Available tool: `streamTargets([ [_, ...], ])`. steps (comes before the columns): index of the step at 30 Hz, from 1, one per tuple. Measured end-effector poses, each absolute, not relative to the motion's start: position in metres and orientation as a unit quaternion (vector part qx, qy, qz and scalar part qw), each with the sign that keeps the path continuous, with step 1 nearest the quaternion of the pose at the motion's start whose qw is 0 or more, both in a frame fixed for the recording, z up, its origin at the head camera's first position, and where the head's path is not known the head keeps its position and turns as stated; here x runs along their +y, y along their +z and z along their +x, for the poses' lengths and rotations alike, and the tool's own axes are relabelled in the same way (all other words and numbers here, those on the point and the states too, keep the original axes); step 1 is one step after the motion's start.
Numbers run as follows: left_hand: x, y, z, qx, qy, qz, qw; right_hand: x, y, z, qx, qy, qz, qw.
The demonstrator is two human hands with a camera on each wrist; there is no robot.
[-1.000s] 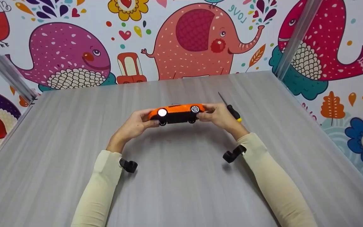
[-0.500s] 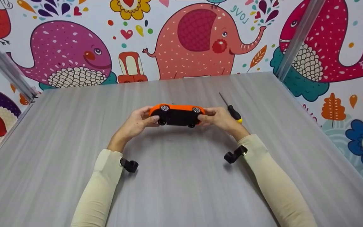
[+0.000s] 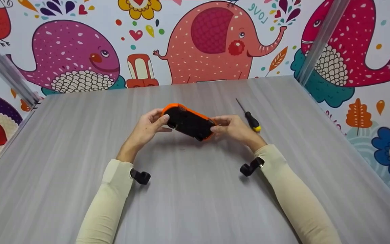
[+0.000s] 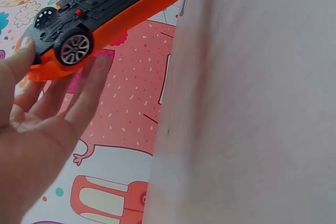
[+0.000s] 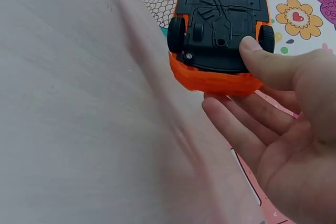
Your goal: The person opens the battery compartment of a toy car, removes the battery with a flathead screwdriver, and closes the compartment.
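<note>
An orange toy car (image 3: 190,122) is held above the table between both hands, its black underside turned toward the head camera and its right end tipped lower. My left hand (image 3: 146,126) pinches the left end, thumb on the underside. At the other end my right hand (image 3: 234,128) grips the car, its thumb pressing the black base. In the left wrist view the toy car (image 4: 113,11) shows spoked wheels and a small red spot on its base. Moulded lines and a screw near one corner mark the underside of the toy car (image 5: 223,22) in the right wrist view.
A screwdriver (image 3: 252,121) with a black and yellow handle lies on the grey table (image 3: 188,189), just beyond the right hand. Cartoon-printed panels (image 3: 141,40) stand along the back and sides, with metal posts (image 3: 320,44) at the corners.
The toy car has rolled from showing its orange side to showing its full black underside, and its left end has risen while the right end dropped. Both hands keep their hold.
</note>
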State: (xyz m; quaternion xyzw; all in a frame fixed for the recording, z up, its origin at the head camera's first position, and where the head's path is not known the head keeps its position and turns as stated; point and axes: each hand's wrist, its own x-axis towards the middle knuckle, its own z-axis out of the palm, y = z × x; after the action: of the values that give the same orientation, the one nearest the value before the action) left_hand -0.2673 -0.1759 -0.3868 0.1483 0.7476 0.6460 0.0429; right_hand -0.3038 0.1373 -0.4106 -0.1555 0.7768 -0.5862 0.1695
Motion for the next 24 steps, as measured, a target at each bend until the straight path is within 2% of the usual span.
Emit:
streamTargets([
  [12, -0.168, -0.396, -0.269, 0.691, 0.712, 0.112, 0.040, 0.131, -0.415, -0.302, 0.773, -0.583, -0.155, 0.197],
  [24, -0.161, -0.409, -0.271, 0.627, 0.766, 0.096, 0.104, 0.126, -0.416, -0.298, 0.764, -0.576, -0.145, 0.252],
])
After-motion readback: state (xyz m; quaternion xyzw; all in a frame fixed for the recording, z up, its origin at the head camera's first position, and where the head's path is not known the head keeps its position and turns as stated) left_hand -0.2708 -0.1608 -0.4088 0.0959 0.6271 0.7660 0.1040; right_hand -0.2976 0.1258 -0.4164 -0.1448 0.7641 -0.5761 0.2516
